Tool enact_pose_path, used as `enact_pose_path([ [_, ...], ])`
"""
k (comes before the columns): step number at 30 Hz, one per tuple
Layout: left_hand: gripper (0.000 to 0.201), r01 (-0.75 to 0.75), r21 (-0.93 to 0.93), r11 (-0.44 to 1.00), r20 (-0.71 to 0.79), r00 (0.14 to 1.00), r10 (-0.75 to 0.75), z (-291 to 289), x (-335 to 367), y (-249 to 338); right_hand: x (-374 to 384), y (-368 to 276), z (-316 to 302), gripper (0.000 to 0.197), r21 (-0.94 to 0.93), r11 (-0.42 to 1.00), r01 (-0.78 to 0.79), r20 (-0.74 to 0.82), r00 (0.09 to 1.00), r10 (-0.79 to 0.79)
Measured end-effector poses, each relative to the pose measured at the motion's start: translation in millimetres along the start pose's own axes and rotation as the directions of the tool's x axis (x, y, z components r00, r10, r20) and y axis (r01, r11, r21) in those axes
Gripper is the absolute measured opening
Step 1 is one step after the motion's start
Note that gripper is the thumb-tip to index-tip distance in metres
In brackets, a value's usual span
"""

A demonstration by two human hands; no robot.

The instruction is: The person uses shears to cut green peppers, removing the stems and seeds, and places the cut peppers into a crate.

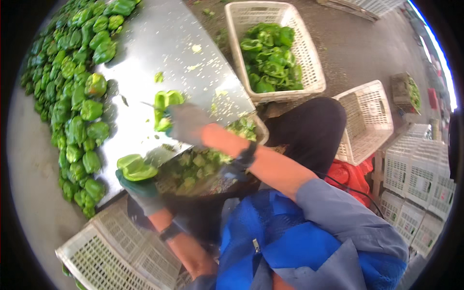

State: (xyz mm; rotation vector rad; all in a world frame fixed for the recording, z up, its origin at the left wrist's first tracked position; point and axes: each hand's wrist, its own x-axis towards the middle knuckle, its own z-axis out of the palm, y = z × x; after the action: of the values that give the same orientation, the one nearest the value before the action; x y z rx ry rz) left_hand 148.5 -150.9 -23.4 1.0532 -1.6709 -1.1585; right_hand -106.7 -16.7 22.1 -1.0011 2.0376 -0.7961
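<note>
My left hand (142, 190), in a grey glove with green, is closed around a hollowed piece of green bell pepper (137, 168) over the near edge of the metal table (162, 38). My right hand (187, 124), gloved in grey and blurred, reaches across the tabletop. Its fingers are bent beside a cut-open green pepper (160, 108) and touch or nearly touch it. A thin streak, perhaps a blade, shows left of that pepper; what the right fingers hold is hidden. Whole green peppers (70, 104) are heaped along the table's left side.
Seeds and scraps dot the metal. Pepper trimmings (195, 169) fill a container below the table edge, by my legs. A white crate (316, 72) of cut peppers stands beyond; other white crates (379, 130) are at right and a crate (104, 256) at lower left.
</note>
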Motion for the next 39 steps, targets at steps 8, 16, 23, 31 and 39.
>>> enact_pose_path([
  [8,0.053,0.248,-0.483,0.839,0.293,0.949,-0.112,68,-24,53,-58,78,9,0.037,0.331,0.939,0.089,-0.241,0.971,-0.007],
  [16,0.069,0.551,-0.510,0.660,0.742,0.670,0.014,197,16,148,-139,98,11,0.045,0.799,0.600,-0.028,-0.138,0.964,0.228],
  [23,0.106,0.225,-0.133,0.965,0.748,0.661,-0.051,257,12,159,-166,117,-44,0.060,0.434,0.901,0.025,-0.386,0.908,0.161],
  [31,0.076,0.484,-0.097,0.870,0.916,0.386,-0.112,170,-70,87,-170,118,-67,0.054,0.208,0.956,0.205,-0.266,0.953,-0.146],
  [39,0.087,0.593,-0.356,0.722,0.851,0.525,-0.011,138,-108,84,-180,92,-64,0.062,0.474,0.855,0.212,-0.210,0.970,-0.124],
])
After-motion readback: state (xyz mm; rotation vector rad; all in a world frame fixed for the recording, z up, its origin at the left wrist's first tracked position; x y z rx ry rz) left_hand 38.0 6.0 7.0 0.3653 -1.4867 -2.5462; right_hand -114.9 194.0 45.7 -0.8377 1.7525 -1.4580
